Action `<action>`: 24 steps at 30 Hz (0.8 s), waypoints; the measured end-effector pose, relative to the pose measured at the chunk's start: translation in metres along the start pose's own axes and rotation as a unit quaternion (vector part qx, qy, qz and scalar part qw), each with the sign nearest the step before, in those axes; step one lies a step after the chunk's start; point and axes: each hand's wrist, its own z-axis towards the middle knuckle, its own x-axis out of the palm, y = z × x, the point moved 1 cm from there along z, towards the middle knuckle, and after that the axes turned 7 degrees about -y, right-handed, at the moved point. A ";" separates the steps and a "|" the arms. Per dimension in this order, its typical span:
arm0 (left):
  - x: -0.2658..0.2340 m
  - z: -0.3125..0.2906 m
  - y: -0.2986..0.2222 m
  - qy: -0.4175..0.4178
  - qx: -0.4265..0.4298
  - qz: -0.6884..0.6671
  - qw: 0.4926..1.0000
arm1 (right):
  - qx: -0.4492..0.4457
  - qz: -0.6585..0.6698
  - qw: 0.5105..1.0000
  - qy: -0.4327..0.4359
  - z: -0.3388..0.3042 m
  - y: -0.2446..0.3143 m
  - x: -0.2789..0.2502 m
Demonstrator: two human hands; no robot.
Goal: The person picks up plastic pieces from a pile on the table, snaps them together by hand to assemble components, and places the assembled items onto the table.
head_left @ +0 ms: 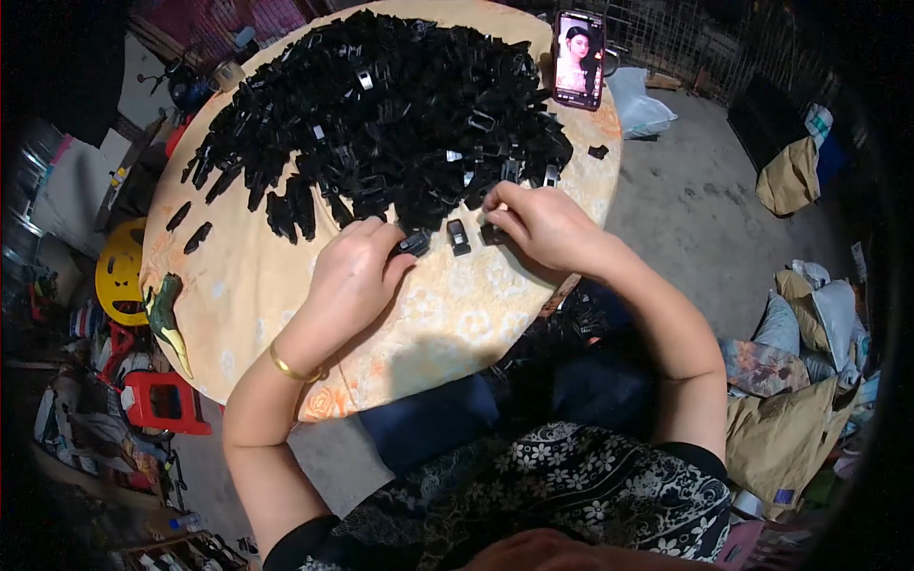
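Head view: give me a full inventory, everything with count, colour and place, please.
Piece pile: too many to count, mostly black, far half of table
Middle piece: one, black and silvery, between the hands
Left stray pieces: two, black, table's left side
Right stray piece: one, black, right edge
Phone: one, dark-edged, far right
Green-yellow object: one, left edge
Table: one, pale yellow patterned cover, centre
Yellow round object: one, left of table
Red stool: one, floor left
Sacks and bags: several, brown and pale, floor right
Bracelet: one, gold, left wrist
Left floor clutter: uncountable, mixed, dim
Left hand: one, bare, holding a black piece
Right hand: one, bare, at a black piece, grip unclear
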 end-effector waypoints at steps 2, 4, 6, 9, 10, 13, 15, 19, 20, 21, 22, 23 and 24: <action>-0.006 -0.005 -0.006 0.012 -0.010 -0.034 0.999 | -0.045 0.014 0.996 0.073 -0.002 -0.003 -0.007; -0.002 -0.009 -0.010 0.043 0.005 -0.115 0.992 | -0.034 0.042 0.992 0.117 -0.007 -0.001 -0.014; 0.003 -0.013 -0.013 0.066 0.006 -0.112 0.992 | -0.080 0.029 0.989 0.122 -0.009 -0.005 -0.019; 0.003 -0.013 -0.015 0.068 -0.017 -0.145 0.987 | -0.131 -0.030 0.985 0.107 -0.012 -0.005 -0.024; 0.000 -0.013 -0.015 0.068 -0.016 -0.146 0.987 | -0.135 -0.074 0.984 0.089 -0.014 -0.005 -0.025; -0.003 -0.019 -0.012 0.087 -0.065 -0.164 0.980 | -0.167 -0.052 0.984 0.047 -0.017 0.005 -0.018; -0.002 -0.022 -0.013 0.097 -0.053 -0.162 0.981 | -0.186 -0.010 0.982 0.028 -0.019 0.016 -0.010; 0.006 -0.025 -0.024 0.087 -0.035 -0.172 0.981 | -0.233 -0.006 0.972 0.018 -0.026 0.030 0.004; 0.009 -0.026 -0.024 0.076 -0.040 -0.174 0.981 | -0.230 -0.015 0.973 0.032 -0.027 0.034 0.002; 0.011 -0.027 -0.022 0.044 -0.032 -0.162 0.985 | -0.230 -0.016 0.973 0.031 -0.027 0.035 0.000; 0.010 -0.026 -0.021 0.043 -0.031 -0.163 0.985 | -0.222 -0.036 0.973 0.047 -0.027 0.036 -0.002; 0.008 -0.026 -0.017 0.059 -0.066 -0.168 0.982 | -0.215 -0.055 0.973 0.062 -0.027 0.035 -0.003; 0.007 -0.026 -0.015 0.074 -0.101 -0.173 0.977 | -0.215 -0.056 0.973 0.062 -0.026 0.035 -0.002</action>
